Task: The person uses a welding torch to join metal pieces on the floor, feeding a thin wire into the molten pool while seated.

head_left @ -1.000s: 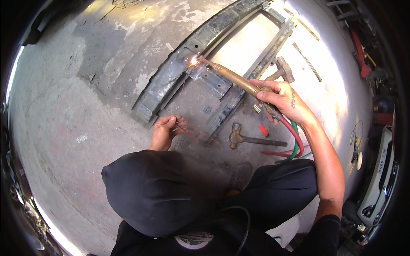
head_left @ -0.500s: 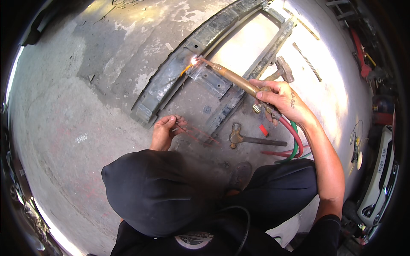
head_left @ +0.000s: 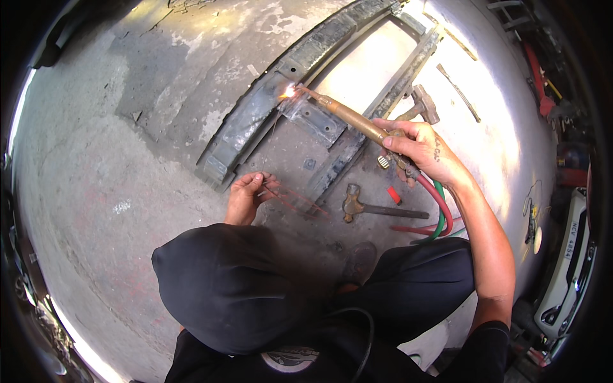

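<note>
My right hand is wrapped round a brass gas torch, from which red and green hoses run down. At the torch tip a bright flame meets the long curved metal beam, where a bracket plate with holes joins it. Below the beam's near end, my left hand pinches thin reddish wire rods, which trail off to the right over the floor. How the wire runs through the fingers is partly hidden.
A ball-peen hammer and a small red piece lie near my right knee. Beyond my right hand rest a heavier hammer and a metal bar. A straight metal rail runs alongside the beam. A white car bumper stands far right.
The orange streak by the flame has shrunk into a shorter, rounder glow. Both hands and the torch have stayed almost still.
</note>
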`<action>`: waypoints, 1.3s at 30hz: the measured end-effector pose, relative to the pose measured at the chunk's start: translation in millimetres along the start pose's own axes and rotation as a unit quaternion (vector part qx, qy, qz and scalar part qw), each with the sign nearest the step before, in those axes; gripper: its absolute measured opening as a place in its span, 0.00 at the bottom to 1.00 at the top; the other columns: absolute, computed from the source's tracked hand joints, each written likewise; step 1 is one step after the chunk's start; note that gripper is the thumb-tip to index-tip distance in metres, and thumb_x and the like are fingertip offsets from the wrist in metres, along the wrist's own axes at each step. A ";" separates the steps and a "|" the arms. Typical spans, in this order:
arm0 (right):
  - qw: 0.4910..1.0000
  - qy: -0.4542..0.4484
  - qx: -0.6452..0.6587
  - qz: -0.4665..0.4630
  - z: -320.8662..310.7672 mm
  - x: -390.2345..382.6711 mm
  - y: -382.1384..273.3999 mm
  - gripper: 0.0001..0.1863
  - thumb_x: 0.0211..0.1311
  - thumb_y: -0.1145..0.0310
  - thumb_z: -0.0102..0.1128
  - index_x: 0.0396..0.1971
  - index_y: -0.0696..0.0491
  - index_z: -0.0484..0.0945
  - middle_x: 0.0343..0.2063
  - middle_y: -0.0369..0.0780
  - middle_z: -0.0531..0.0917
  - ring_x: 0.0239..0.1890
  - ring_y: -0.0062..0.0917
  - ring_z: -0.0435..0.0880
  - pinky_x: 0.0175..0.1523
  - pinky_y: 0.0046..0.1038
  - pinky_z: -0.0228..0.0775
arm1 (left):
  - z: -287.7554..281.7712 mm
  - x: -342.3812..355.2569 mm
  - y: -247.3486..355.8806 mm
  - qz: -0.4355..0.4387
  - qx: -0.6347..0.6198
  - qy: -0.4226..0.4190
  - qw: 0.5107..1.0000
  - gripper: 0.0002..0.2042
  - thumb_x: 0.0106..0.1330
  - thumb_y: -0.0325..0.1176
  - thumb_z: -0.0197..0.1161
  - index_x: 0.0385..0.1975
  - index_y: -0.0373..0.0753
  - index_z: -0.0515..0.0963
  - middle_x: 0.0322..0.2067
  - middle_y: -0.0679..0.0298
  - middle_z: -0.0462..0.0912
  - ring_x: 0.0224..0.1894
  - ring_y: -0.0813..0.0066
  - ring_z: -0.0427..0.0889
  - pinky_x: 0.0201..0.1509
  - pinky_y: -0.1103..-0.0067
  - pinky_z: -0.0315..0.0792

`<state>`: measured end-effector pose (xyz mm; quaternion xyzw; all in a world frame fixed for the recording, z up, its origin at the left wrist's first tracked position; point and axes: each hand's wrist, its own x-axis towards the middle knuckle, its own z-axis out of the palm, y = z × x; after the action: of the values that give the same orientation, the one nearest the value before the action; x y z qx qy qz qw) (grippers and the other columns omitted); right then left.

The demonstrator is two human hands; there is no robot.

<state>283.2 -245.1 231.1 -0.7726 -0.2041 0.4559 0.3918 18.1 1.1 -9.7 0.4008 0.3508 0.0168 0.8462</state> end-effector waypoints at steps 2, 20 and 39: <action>1.000 -0.003 -0.003 0.003 -0.6 0.3 1.1 0.32 0.71 0.63 0.60 0.70 0.63 0.69 0.35 0.43 0.84 0.20 0.21 0.83 0.27 0.25 0.77 | 0.5 -0.2 0.5 0.001 -0.001 -0.002 1.000 0.13 0.81 0.36 0.53 0.48 0.32 0.81 0.44 0.53 0.88 0.43 0.65 0.89 0.52 0.68 0.82; 1.000 -0.002 -0.013 0.003 -1.0 1.5 0.7 0.31 0.71 0.63 0.60 0.69 0.62 0.70 0.38 0.45 0.85 0.20 0.21 0.84 0.31 0.25 0.77 | 1.8 0.2 2.4 0.003 0.002 -0.004 1.000 0.14 0.80 0.37 0.54 0.48 0.32 0.81 0.45 0.52 0.88 0.45 0.65 0.88 0.53 0.67 0.83; 1.000 -0.003 -0.013 0.012 -1.2 0.7 0.5 0.30 0.71 0.63 0.60 0.69 0.61 0.71 0.35 0.43 0.85 0.22 0.20 0.84 0.31 0.25 0.77 | 0.9 0.8 2.0 0.002 -0.004 -0.004 1.000 0.13 0.80 0.36 0.54 0.48 0.32 0.80 0.45 0.52 0.88 0.45 0.64 0.88 0.52 0.66 0.83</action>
<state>284.6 -245.4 230.6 -0.7784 -0.2019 0.4606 0.3758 19.8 2.1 -8.4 0.3984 0.3468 0.0187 0.8489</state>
